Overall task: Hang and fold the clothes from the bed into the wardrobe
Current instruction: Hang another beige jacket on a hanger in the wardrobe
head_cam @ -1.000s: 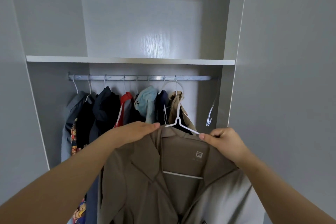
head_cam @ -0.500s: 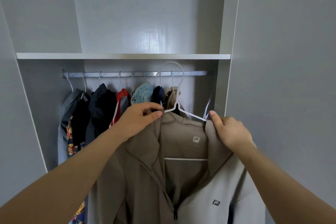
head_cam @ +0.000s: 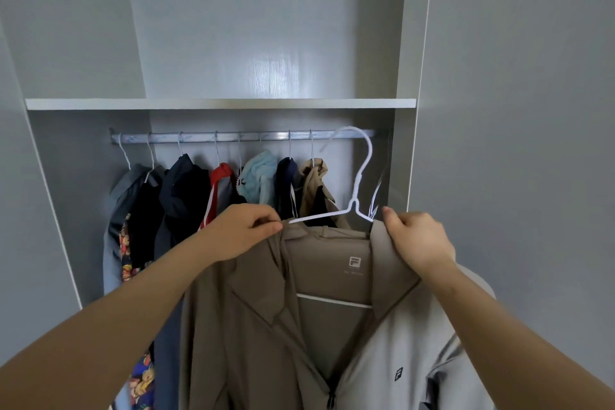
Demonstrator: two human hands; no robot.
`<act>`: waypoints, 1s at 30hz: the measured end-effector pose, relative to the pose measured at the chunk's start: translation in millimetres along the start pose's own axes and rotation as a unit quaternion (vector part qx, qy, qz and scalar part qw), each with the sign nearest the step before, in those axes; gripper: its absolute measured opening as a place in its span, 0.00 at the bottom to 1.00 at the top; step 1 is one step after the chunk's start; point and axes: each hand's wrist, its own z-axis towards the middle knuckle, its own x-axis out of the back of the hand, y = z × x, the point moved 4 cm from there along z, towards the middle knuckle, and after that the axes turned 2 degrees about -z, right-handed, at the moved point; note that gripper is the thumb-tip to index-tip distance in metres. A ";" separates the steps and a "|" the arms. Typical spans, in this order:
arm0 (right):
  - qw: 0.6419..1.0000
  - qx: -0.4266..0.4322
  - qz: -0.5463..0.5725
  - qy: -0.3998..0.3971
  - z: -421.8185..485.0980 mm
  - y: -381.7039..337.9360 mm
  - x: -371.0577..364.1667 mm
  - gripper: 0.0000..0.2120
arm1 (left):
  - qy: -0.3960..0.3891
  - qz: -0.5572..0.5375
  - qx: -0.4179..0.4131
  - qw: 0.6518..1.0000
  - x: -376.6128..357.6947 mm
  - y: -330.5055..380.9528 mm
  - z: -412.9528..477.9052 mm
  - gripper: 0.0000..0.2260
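Carried rightward since half a second ago, with the hook of the white wire hanger now past the last hung garment and dropped from above the rail to level with it.

Nearest, pinching with the left grip: thumb and forefinger closed on the left shoulder of the tan jacket, just beside the bare left end of the hanger arm. Clutching likewise with the right grip, fingers curled round the jacket's right shoulder fabric, thumb just beside the hanger's other arm.

Between the two grips, holding the jacket spread and facing the camera, collar open, front unzipped most of the way down, body hanging below both wrists and off the bottom edge.

Above the grips, hanger neck rising to the hook, tilted, crossing the rail near its right end; cannot tell whether caught over it or only in front.

Just behind the right grip, part of a clear empty hanger.

Farther back, from the rail's left end: hung clothes in grey, black, navy, red, pale blue and tan, packed side by side. Over the rail, a white shelf. At right, a grey wardrobe panel.
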 end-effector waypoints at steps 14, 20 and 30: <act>0.993 -0.087 0.061 -0.047 2.4 43.1 9.9 0.25 | -0.011 -0.143 0.009 0.990 -46.9 27.0 24.0 0.10; 0.981 -0.149 0.102 -0.069 -7.0 67.1 27.7 0.20 | 0.002 -0.142 0.029 0.989 -64.1 32.4 34.1 0.10; 0.922 -0.238 0.251 -0.174 -19.6 68.6 29.7 0.12 | -0.027 -0.193 0.055 0.979 -83.0 31.7 45.8 0.05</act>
